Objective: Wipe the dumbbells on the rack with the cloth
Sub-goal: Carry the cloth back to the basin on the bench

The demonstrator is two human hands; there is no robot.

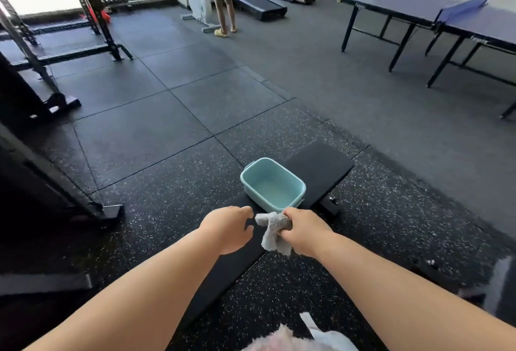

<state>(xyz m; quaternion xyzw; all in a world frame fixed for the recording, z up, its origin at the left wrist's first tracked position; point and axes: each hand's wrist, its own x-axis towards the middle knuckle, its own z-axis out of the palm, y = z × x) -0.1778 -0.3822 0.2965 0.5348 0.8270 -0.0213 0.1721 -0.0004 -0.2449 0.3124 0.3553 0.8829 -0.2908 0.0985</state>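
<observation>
**gymrat_07:** So where are we at, going left to right? I see a black rack (83, 13) way off on the left, but I can't make out any dumbbells on it. Too dark and blurry.

**wipedown_dan:** Yeah, no dumbbells visible to me either, so I'd call this the prep step, no wiping yet. Left hand (227, 229) sits just left of the cloth with fingers curled in, tips right at the cloth's end. Can't say for sure it's actually got hold of it, looks more like it's touching or about to.

**gymrat_07:** And the cloth?

**wipedown_dan:** Grey cloth (272, 232) is bunched up between the two hands, held above the counter (321, 169), just this side of the teal tub (272, 184) that sits on the counter. Right hand (303, 232) has a closed grip around it, one end poking out toward the left hand, the rest hanging down.

**gymrat_07:** Next move?

**wipedown_dan:** My guess: finish wringing or folding it, then turn and walk to wherever the dumbbells are. Needs a look around first.
</observation>
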